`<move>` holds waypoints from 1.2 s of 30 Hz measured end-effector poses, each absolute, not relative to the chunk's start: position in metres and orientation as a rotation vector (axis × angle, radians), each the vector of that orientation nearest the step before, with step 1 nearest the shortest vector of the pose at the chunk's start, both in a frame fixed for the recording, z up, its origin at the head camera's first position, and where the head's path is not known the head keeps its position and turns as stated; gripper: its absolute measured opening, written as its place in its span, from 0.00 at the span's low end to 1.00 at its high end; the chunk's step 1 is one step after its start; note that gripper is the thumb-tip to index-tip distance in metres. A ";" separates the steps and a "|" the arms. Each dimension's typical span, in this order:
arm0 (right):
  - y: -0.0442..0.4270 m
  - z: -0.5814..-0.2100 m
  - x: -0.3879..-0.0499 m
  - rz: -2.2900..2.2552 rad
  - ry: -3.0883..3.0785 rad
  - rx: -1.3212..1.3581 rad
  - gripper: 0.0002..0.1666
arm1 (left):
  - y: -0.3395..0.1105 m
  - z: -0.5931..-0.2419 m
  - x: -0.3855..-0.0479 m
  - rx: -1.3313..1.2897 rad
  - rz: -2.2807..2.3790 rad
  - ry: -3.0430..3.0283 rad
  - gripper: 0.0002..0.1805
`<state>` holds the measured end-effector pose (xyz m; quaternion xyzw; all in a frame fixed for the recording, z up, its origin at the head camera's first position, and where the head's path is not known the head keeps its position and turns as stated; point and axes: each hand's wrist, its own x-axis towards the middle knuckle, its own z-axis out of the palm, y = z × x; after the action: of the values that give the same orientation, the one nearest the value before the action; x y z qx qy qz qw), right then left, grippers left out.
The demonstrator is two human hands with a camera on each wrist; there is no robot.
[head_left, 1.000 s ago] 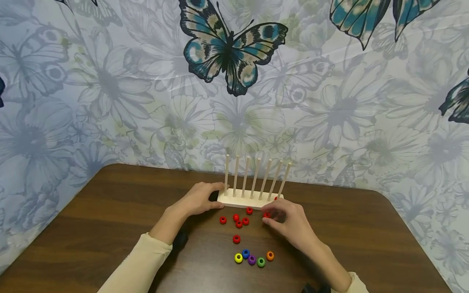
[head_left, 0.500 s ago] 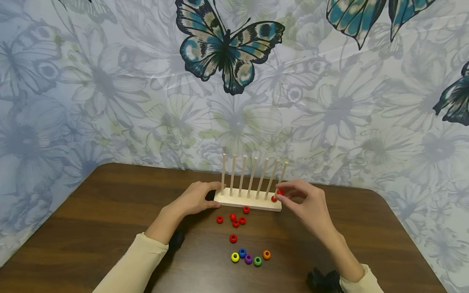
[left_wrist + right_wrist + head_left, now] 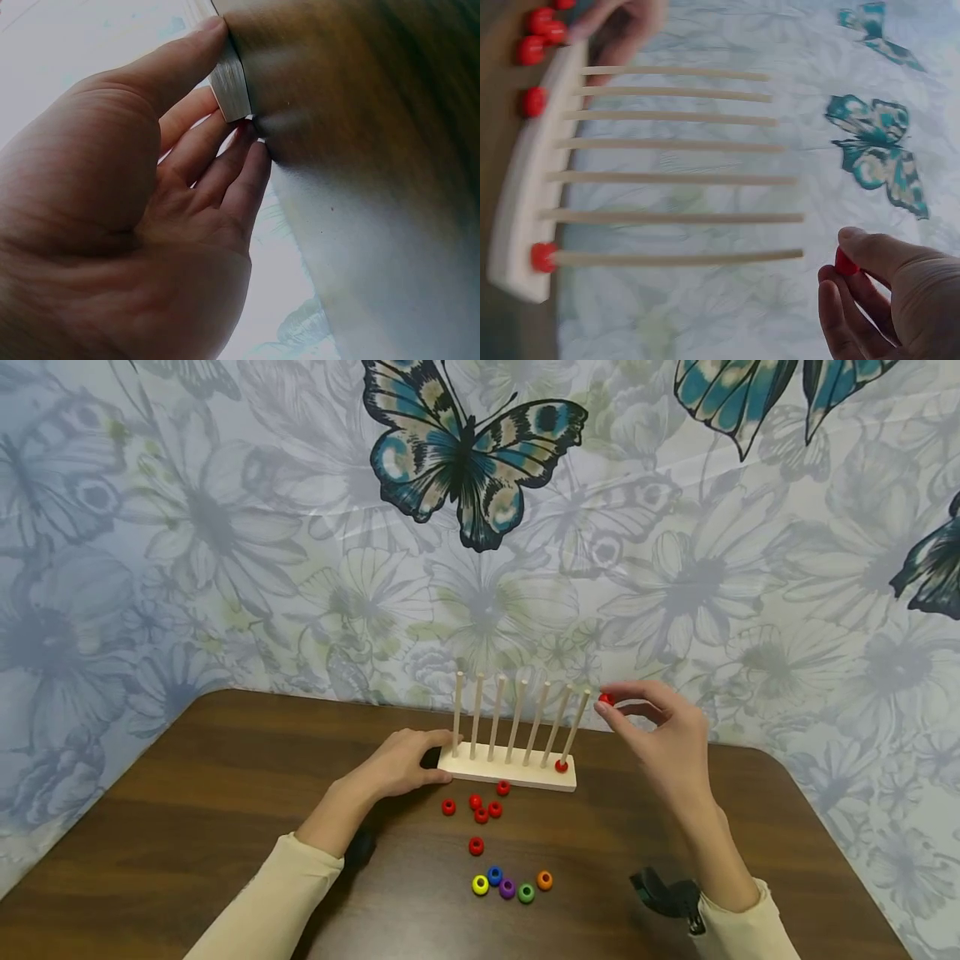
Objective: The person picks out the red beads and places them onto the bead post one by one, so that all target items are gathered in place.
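Note:
A pale wooden peg stand with several upright pegs stands near the table's back edge. My left hand grips its left end, thumb in front and fingers behind; in the left wrist view the thumb presses the end of the base. One red bead sits at the bottom of the rightmost peg. Just right of that peg's tip, my right hand pinches another red bead between thumb and index finger, apart from the peg.
Several loose red beads lie in front of the stand. Nearer me are a yellow bead, a blue bead, a purple bead, a green bead and an orange bead. A butterfly-patterned wall covering rises behind.
My right hand has carried its red bead from in front of the stand up and right to the height of the rightmost peg's tip. The left hand stays on the stand.

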<state>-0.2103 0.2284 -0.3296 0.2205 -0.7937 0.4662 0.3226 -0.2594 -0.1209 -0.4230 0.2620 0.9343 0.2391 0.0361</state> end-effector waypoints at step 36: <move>0.215 -0.313 -0.226 1.125 -2.282 0.472 0.14 | -0.120 -0.424 -0.258 0.801 0.751 2.866 0.34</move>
<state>-0.2262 0.2150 -0.3130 0.1754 -0.8484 0.4180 0.2734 -0.2583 -0.1202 -0.4240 0.2609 0.9331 0.2446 0.0363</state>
